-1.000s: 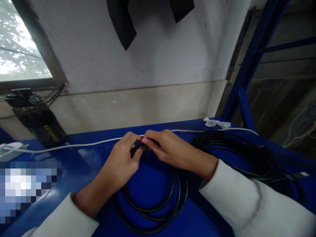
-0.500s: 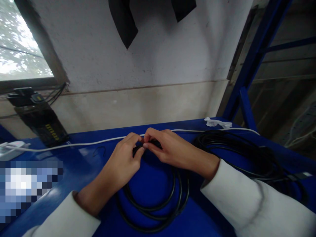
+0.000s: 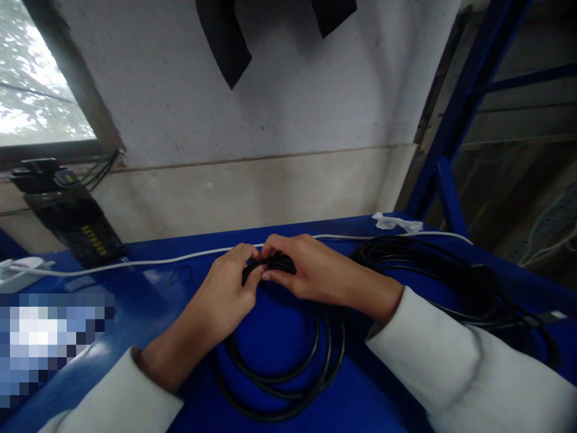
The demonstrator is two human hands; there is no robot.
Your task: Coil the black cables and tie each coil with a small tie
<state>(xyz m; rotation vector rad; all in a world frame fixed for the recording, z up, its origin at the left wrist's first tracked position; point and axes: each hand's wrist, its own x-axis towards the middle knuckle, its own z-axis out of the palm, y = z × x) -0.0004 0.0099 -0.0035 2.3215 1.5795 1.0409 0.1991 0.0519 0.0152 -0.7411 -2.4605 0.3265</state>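
A coil of black cable [image 3: 282,395] lies on the blue tabletop, its loops spread toward me. At the coil's far side my left hand [image 3: 234,276] is closed round the bundled strands, thumb in front and fingers behind. My right hand [image 3: 302,264] grips the same bundle just to the right, its fingertips close to those of the left. Between the two hands several strands show, lying side by side. The fingertips behind the bundle are partly hidden.
A second, larger coil of black cable [image 3: 451,282] lies at the right. A white cord [image 3: 166,262] crosses the table's back, near a crumpled white scrap [image 3: 396,223]. A dark bottle [image 3: 74,219] stands at the left beside a white power strip [image 3: 20,273]. A blue frame [image 3: 451,192] rises at right.
The thumbs have dropped slightly and parted from the fingertips above, so more of the strands shows between my hands. Both hands keep their places on the coil.
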